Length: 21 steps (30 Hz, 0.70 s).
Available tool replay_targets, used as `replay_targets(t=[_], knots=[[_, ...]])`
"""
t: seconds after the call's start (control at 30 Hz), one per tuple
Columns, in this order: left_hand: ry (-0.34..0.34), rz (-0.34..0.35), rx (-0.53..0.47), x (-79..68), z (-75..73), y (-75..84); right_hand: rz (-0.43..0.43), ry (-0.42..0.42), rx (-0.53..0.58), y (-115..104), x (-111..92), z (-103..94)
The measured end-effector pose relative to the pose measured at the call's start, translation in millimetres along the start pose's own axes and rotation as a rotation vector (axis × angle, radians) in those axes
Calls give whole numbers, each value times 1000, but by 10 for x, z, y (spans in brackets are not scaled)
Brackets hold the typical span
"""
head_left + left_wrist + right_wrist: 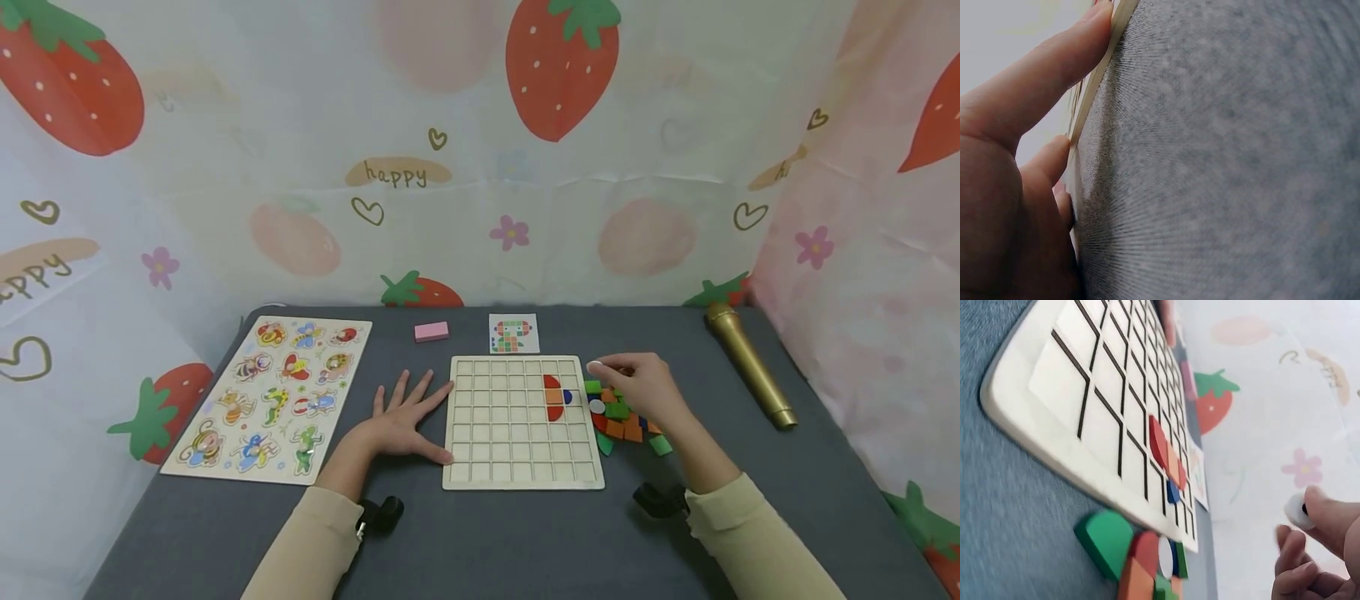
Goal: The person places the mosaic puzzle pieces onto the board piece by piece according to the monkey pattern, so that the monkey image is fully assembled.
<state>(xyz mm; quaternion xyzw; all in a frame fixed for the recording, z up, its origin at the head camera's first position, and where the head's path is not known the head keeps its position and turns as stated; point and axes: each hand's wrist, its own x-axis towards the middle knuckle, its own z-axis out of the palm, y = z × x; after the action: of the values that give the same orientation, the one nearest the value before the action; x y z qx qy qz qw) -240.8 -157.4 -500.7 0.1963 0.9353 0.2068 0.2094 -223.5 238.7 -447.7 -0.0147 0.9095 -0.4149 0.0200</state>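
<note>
A wooden grid board lies mid-table, with two red pieces, an orange square and a blue piece toward its right side. My left hand has its fingers spread, thumb and a fingertip touching the board's left edge. Above the board's right edge, my right hand pinches a small white round piece with a black spot on it. Just below that hand is a pile of coloured pieces, green, orange, red and white, partly hidden by it.
Behind the board lies a small pattern card, with a pink block to its left. A board with cartoon insects lies at the left. At the right is a gold cylinder. Printed curtains stand beyond the grey table.
</note>
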Motion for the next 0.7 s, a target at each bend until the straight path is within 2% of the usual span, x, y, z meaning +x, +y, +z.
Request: replay_targets(t=[0.17, 0.27, 0.37, 0.57, 0.7], knots=[[0, -6, 2, 12, 6, -8, -48, 1, -34, -42, 44, 135], [-1, -5, 5, 17, 11, -10, -62, 5, -9, -55, 75, 209], [2, 0, 1, 20, 13, -8, -40, -3, 30, -71, 100, 274], [7, -6, 0, 15, 6, -5, -30, -88, 101, -121, 137, 392], [4, -8, 2, 11, -2, 6, -29, -113, 72, -127, 182, 482]])
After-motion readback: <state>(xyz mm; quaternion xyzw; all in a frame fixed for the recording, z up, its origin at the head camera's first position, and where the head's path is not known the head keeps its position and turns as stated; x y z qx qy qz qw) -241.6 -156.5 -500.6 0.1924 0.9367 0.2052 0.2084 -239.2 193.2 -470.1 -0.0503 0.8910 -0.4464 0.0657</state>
